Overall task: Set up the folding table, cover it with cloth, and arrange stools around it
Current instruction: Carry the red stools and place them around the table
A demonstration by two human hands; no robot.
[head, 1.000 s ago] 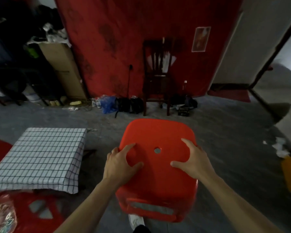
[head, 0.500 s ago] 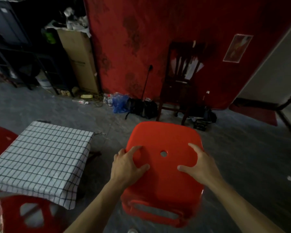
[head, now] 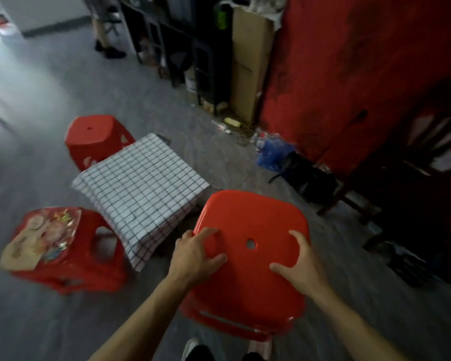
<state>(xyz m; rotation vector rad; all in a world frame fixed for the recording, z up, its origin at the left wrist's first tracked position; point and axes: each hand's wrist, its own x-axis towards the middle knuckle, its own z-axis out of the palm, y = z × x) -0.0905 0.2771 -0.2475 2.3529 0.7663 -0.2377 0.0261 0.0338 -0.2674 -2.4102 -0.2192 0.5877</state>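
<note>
Both hands (head: 248, 259) grasp the red stool (head: 250, 220), its legs hidden beneath.

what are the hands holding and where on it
Both hands, left hand and right hand, hold the red stool by its seat top, fingers spread near the two side edges.

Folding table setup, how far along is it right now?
Done: the small table stands covered by the white black-checked cloth, with one red plastic stool at its far side and another, topped by a colourful packet, at its near left. In hand: both hands, left and right, grip a third red stool. Left: setting it down by the table.
</note>
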